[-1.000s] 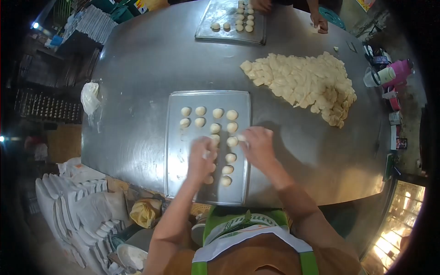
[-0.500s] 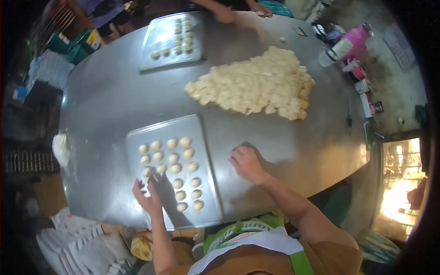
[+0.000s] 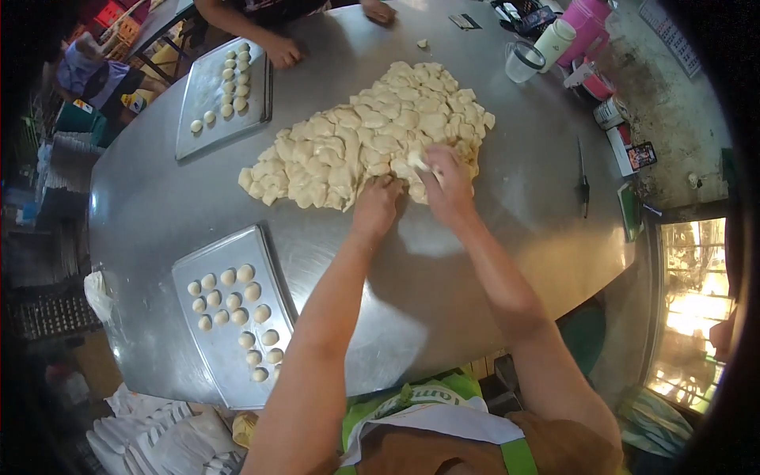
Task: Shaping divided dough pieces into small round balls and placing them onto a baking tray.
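A wide heap of pale cut dough pieces [image 3: 332,150] spreads across the metal table. At its near edge, my left hand [image 3: 377,207] has its fingers curled down onto the dough, gripping at a piece that they mostly cover. Just to the right, my right hand [image 3: 448,186] pinches a small piece of dough [image 3: 417,161] between thumb and fingers, over the heap. Nearer on the left lies a metal tray [image 3: 226,376] bearing rows of round dough balls [image 3: 233,301]; my left forearm passes over its right side.
A second tray [image 3: 186,99] with dough balls sits at the far left, beside another person's hand [image 3: 283,52]. On the right are a knife [image 3: 584,178], a clear cup [image 3: 523,62], a pink jug [image 3: 584,32] and a phone [image 3: 642,155]. A white plastic bag [image 3: 98,294] lies at the left edge.
Both my hands have moved to the heap, the left one away from the near tray. A dough piece is now in my right hand. The view has shifted, so the table things appear farther left.
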A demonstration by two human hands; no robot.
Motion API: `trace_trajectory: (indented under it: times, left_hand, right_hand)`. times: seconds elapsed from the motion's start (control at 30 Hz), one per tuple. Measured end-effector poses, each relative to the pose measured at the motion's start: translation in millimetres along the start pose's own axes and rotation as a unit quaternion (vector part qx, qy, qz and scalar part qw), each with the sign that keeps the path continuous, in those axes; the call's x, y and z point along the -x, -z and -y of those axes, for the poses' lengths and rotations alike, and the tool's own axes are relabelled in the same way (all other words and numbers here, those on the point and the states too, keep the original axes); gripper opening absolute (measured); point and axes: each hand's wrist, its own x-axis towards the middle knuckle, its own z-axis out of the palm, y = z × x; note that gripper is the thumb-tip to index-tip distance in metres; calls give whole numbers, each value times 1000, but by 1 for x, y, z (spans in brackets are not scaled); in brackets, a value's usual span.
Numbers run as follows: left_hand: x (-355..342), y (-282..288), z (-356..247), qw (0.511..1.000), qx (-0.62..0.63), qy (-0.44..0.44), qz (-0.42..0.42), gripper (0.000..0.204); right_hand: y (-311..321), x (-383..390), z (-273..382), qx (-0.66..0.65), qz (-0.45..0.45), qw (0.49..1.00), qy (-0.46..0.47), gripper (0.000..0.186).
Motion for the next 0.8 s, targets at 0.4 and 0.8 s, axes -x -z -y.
trace_trajectory:
  times: [0.4,0.8]
  left_hand:
    - [264,51,-53,988,-123,97,-3,19]
    - [237,10,-53,999,-31,17,-30,12]
  right_hand:
    - [81,305,57,360,125,920,-91,22]
    - [-18,228,35,169,195,966,-16,16]
